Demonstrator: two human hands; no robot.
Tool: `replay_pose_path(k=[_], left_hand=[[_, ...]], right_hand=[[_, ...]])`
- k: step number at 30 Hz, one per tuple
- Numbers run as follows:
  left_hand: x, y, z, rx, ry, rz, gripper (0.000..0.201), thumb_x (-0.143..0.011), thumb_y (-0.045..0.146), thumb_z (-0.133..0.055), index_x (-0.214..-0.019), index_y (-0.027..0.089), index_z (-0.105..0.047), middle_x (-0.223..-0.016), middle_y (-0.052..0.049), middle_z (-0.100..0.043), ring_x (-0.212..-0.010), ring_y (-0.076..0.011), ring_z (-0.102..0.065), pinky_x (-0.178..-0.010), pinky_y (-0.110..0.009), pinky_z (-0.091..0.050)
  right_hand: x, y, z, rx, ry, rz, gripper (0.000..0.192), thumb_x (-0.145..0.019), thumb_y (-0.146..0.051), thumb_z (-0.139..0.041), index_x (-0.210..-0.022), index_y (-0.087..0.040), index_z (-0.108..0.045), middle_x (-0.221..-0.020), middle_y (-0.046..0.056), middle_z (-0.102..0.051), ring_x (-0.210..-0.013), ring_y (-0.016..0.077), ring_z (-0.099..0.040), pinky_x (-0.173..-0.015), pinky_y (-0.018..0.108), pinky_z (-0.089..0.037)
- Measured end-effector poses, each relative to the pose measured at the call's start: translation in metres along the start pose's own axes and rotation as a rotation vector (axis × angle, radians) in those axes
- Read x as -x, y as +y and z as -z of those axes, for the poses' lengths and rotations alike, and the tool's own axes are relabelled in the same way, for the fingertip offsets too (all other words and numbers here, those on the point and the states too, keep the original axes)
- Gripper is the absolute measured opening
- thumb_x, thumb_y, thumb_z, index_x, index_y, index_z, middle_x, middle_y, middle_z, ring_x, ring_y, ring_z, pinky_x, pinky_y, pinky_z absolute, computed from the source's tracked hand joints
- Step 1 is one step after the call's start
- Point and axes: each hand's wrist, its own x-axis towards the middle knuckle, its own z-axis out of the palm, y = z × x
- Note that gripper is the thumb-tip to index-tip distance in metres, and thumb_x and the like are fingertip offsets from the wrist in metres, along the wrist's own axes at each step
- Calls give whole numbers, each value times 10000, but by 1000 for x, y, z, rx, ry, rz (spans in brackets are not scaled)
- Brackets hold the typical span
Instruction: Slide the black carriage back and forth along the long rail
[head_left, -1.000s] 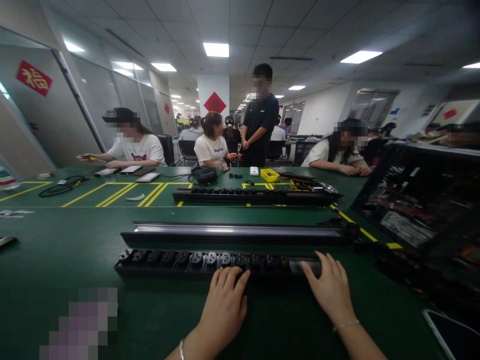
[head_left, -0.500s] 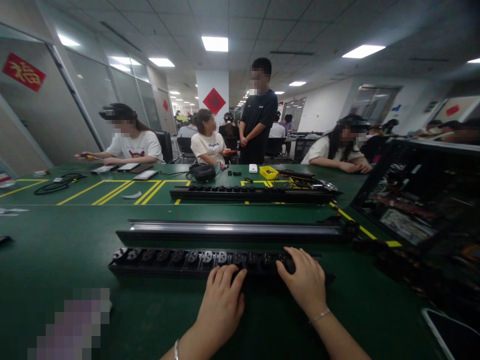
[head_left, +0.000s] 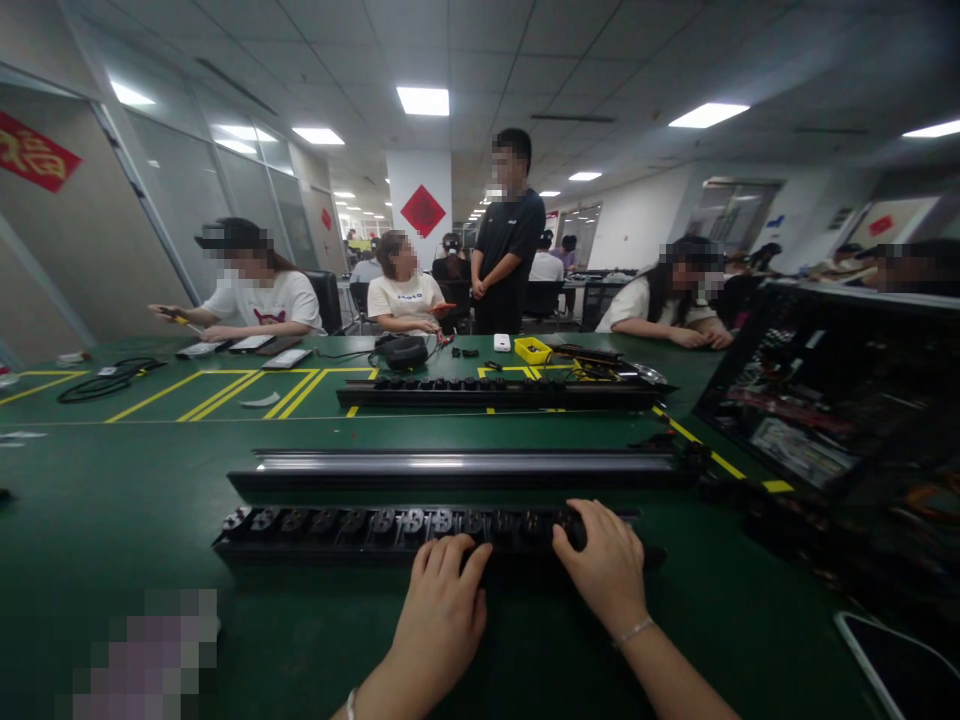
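A long black power strip with a row of sockets lies across the green table in front of me. My left hand rests palm down on its near edge, fingers spread over the middle sockets. My right hand lies on the strip's right part, fingertips on a socket there. Just behind it lies a long black housing rail with a shiny top.
A second socket strip lies farther back, near a yellow box. An open computer chassis stands at the right, and a phone lies at the near right. Several people sit or stand along the far side.
My right hand slid left along the strip, from its right end to the sockets nearer my left hand. My left hand stayed in place.
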Motion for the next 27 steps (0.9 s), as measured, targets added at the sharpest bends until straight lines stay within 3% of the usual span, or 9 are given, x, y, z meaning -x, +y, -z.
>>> replay_pose_path(k=[8,14,18,27], left_hand=[[2,0,0,-48,27,28,385,-773,193,-486,-1139,304,-531,-1068,-4,-569,-1002,-191,-503,-925,-411,-395],[7,3,-10,-107,120,-9,411,-752,192,-497,-1155,265,-527,-1107,-18,-586,-1032,-207,-507,-938,-408,-390],[7,3,-15,-105,88,-86,526,-724,151,-491,-1236,267,-462,-1156,-2,-576,-1061,-193,-500,-976,-393,-373],[6,3,-13,-82,95,-56,500,-729,183,-513,-1216,290,-484,-1130,14,-583,-1045,-178,-504,-964,-380,-387]], right_hand=[[4,-4,-4,24,6,8,421,-793,-422,-401,-1105,-190,-564,-1166,95,-588,-1163,271,-445,-932,440,-315],[4,-7,-3,30,-11,23,470,-811,-478,-390,-1145,-188,-548,-1184,95,-577,-1170,267,-437,-921,435,-328],[4,-7,-3,34,5,11,464,-797,-455,-418,-1162,-194,-536,-1174,89,-581,-1156,257,-451,-921,421,-333],[3,-8,-4,11,16,-13,409,-792,-374,-415,-1138,-200,-547,-1159,79,-591,-1156,232,-452,-948,403,-307]])
